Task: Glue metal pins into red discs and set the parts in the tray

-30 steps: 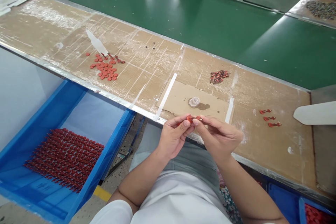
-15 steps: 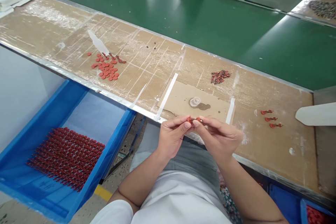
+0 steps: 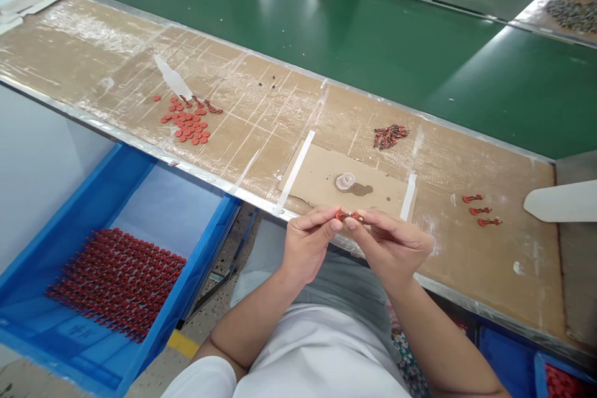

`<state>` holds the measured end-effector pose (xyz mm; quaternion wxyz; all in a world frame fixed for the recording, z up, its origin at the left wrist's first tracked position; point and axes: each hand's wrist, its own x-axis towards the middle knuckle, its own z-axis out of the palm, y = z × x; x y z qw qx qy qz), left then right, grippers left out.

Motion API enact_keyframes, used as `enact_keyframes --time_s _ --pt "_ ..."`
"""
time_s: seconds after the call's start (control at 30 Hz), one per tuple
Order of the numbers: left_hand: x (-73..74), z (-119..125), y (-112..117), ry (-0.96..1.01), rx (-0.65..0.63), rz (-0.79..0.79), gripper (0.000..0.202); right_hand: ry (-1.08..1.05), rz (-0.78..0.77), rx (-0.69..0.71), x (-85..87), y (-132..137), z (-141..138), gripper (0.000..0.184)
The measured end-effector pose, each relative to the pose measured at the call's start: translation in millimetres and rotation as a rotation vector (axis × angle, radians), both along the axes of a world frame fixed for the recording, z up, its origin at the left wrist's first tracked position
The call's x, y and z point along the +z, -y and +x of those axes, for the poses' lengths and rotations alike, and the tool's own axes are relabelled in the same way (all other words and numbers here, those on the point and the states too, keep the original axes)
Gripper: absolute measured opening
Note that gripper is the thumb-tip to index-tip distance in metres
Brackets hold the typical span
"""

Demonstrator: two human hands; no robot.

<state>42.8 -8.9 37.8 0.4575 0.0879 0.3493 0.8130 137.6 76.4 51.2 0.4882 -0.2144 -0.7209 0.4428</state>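
Observation:
My left hand [image 3: 308, 244] and my right hand [image 3: 389, 244] meet at the near edge of the cardboard-covered bench [image 3: 280, 118]. Both pinch one small red part [image 3: 347, 216] between thumb and fingertips. Just beyond my fingers a small clear cap [image 3: 345, 181] stands on a taped cardboard patch beside a dark stain. Three finished red pieces [image 3: 479, 209] lie in a column to the right. A pile of red discs [image 3: 189, 122] lies to the far left, and a heap of dark-and-red pins [image 3: 390, 135] sits behind the patch.
A blue bin [image 3: 153, 199] at lower left holds rows of red parts [image 3: 116, 283]. A green conveyor belt [image 3: 354, 31] runs behind the bench. A white paddle-shaped piece [image 3: 559, 200] juts in at right. More blue bins [image 3: 527, 360] sit under the bench at lower right.
My fingers have shifted slightly around the red part; both hands stay at the same place at the bench edge. Everything else is still.

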Motion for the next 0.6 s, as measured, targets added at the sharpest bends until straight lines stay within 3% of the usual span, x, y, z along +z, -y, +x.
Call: enact_keyframes --time_s 0.6 --pt "5.1 8.4 -2.9 0.032 -0.001 -0.03 0.021 -0.038 0.002 -0.031 -4.7 -0.9 5.0 0.04"
